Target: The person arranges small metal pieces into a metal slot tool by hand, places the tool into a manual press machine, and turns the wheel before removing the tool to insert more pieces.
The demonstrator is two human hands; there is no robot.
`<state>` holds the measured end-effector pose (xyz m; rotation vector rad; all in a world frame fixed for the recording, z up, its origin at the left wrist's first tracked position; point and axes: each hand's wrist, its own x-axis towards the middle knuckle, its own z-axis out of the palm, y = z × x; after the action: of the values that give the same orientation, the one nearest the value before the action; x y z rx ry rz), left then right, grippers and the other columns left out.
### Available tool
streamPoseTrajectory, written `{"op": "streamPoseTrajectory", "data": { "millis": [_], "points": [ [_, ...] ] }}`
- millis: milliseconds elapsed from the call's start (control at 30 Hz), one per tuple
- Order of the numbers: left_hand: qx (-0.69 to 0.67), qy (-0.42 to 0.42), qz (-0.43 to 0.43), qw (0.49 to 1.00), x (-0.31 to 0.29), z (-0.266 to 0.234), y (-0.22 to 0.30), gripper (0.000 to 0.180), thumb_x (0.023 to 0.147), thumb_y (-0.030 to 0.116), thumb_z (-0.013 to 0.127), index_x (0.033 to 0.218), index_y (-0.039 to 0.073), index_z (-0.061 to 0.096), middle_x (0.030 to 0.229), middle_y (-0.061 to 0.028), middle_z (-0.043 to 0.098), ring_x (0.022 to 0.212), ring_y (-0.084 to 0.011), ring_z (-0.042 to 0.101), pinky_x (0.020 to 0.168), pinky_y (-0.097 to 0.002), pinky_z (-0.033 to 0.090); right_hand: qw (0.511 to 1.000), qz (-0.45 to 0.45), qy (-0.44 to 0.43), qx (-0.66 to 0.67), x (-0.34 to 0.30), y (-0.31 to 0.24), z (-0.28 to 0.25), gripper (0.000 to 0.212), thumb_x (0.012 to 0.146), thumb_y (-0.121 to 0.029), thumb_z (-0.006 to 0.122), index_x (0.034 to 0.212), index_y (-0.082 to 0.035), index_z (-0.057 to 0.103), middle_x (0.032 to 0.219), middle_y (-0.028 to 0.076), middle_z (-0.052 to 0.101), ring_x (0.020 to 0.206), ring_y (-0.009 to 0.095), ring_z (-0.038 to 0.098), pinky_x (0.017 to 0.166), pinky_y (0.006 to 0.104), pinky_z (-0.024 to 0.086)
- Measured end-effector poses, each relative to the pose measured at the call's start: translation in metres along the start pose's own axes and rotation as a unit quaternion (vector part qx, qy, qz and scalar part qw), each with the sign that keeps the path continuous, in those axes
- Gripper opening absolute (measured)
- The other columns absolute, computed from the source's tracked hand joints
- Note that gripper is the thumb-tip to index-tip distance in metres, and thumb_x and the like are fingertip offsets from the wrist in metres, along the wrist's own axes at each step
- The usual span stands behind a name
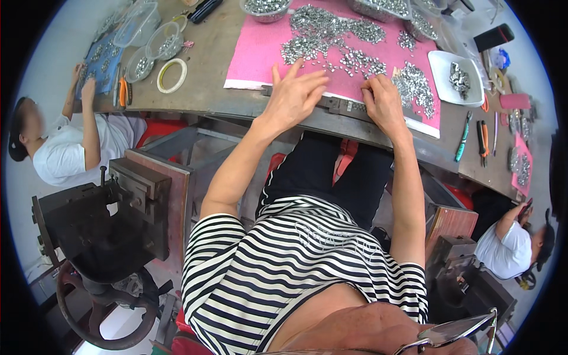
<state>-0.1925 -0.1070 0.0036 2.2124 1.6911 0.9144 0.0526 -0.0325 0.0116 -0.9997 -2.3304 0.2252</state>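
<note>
My left hand [297,94] hovers over the front edge of a pink mat [251,50], fingers spread and nothing visible in them. At the same edge, my right hand [383,102] has its fingers curled down and pressed together; whatever they may hold is too small to make out. Between the hands, a narrow metal strip fixture [344,106] runs along the table edge. Small shiny silver metal pieces [316,26] lie heaped on the mat, with looser ones [358,61] just beyond my fingers. Another pile [415,87] sits right of my right hand.
A white tray [438,66] holding more pieces stands right of the mat. Orange-handled pliers [483,142] and a teal tool [463,137] lie beyond it. Leftward are a tape roll [172,76] and clear tubs [164,42]. Co-workers [71,148] sit at both sides, beside dark machines [127,201].
</note>
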Motion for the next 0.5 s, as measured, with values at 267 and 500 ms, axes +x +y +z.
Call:
{"op": "streamPoseTrajectory", "data": {
  "millis": [267,500],
  "points": [
    [0.004,0.091,-0.038,0.995,0.029,0.001,-0.013,0.009,0.084,0.022,0.075,0.088,0.015,0.074,0.086,-0.0012,0.07,0.092,-0.0241,0.058,0.094,-0.0474,0.032,0.999,-0.01,0.02,0.025,-0.004,0.0,-0.002,0.006,0.086,0.001,0.065,0.091,0.002,0.061,0.085,0.015,0.058,0.076,0.035,0.06,0.067,0.043,0.047],
    [0.086,0.1,-0.003,0.991,0.032,0.011,-0.016,0.014,0.085,0.029,0.076,0.087,0.015,0.074,0.088,-0.0009,0.067,0.091,-0.024,0.058,0.093,-0.0472,0.033,0.989,0.042,0.01,0.142,-0.024,-0.028,-0.009,0.011,0.084,0.002,0.067,0.092,0.0,0.06,0.087,0.012,0.059,0.083,0.032,0.06,0.077,0.0408,0.046]
  ]
}}
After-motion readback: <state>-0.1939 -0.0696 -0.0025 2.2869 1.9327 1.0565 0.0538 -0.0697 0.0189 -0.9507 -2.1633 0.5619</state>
